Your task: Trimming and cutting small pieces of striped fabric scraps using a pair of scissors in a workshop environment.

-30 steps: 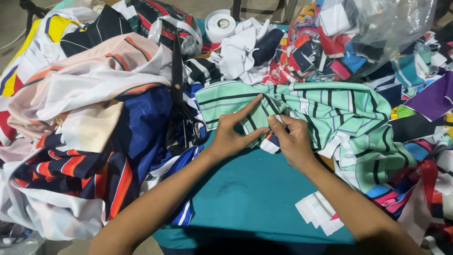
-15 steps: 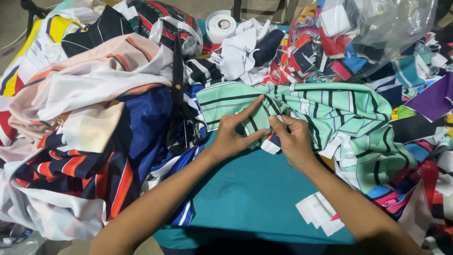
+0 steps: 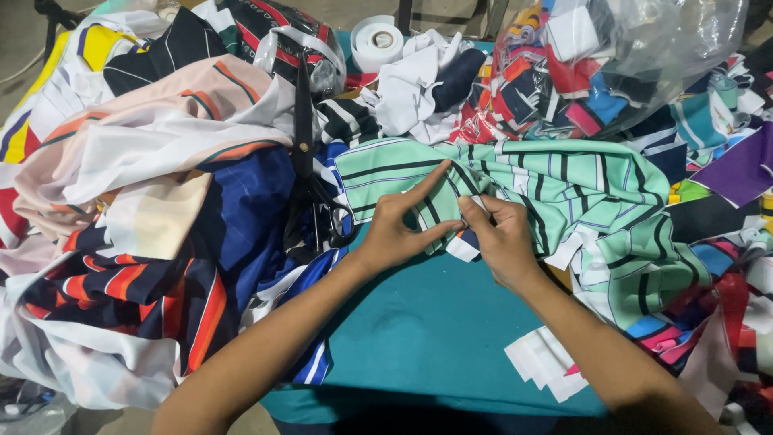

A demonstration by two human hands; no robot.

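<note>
Change: almost nothing is shifting since a second ago; both hands are keeping their pinch on the same fold.
Cloth: the green striped fabric (image 3: 515,181) is lying across the teal table (image 3: 419,338), bunched among other scraps.
Left hand: the left hand (image 3: 398,229) is pressing the fabric's edge, forefinger stretched out along it, thumb gripping beneath.
Right hand: the right hand (image 3: 499,238) is pinching a small white piece (image 3: 461,248) against that edge.
Progress: judging by the pose, the piece is only being lined up; nothing looks fastened yet.
Around: black scissors (image 3: 304,145) are resting on the pile to the left; a white tape roll (image 3: 378,40) is sitting behind; loose white pieces (image 3: 543,362) are lying near the right forearm.
</note>
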